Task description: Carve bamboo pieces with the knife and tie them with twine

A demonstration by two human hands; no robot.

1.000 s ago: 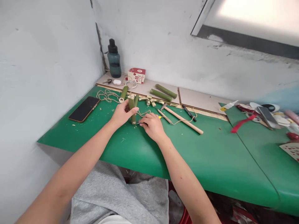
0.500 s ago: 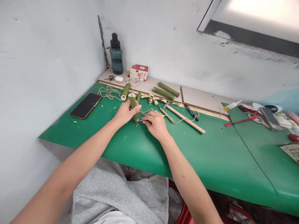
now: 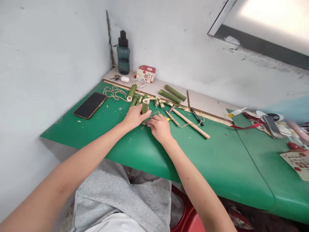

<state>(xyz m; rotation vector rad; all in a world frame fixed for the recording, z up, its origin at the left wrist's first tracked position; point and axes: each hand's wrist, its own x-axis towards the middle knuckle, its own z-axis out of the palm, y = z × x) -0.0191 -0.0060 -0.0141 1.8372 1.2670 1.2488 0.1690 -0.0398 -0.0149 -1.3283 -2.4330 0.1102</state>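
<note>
My left hand (image 3: 136, 116) is closed around a green bamboo tube (image 3: 145, 106) that stands nearly upright on the green-covered table (image 3: 205, 167), its pale open end facing up. At the tube's foot, my right hand (image 3: 160, 127) rests low over the table, fingers closed on a thin tool (image 3: 146, 123) with a metal tip. Most of that tool is hidden in the hand; a yellow bit shows just beyond the fingers. Behind the left hand lie more bamboo tubes (image 3: 131, 92). A hammer (image 3: 190, 123) and a slim wooden-handled tool (image 3: 172, 119) lie to the right of my right hand.
Twine (image 3: 114, 93) and a phone (image 3: 89, 105) lie at the left. A water bottle (image 3: 123, 54) and a red-and-white box (image 3: 146, 74) stand at the back. Two bamboo lengths (image 3: 169, 96) and a black marker (image 3: 196, 116) are farther right, with clutter (image 3: 272, 125) at the right end.
The bamboo tube has swung from a leftward lean to nearly upright, its top shifting right with my left hand. My right hand stays at its foot. The view has shifted slightly.
</note>
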